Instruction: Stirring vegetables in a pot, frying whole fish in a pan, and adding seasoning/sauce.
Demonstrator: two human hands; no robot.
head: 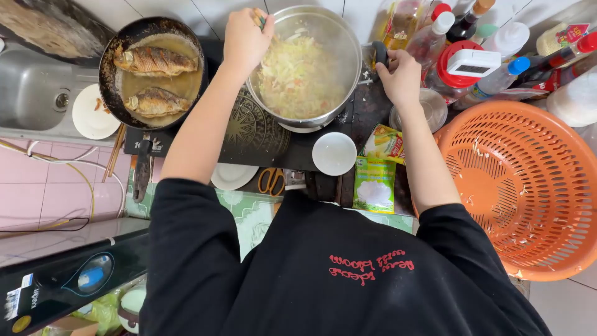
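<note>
While hot and heavy with shredded cabbage [298, 74], steel pot [348, 37]: rigid, slick-walled; steadied best by handle [379, 53] under clenched right hand [401, 78]; left hand [245, 40] fisted round utensil [261, 22].

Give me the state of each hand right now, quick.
Left hand: closed around a utensil over the pot of shredded vegetables.
Right hand: closed on the pot's dark handle.

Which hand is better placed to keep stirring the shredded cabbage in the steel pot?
Probably the left hand: it grips a utensil over the round steel pot of shredded cabbage. The right hand holds the pot's black handle.
</note>
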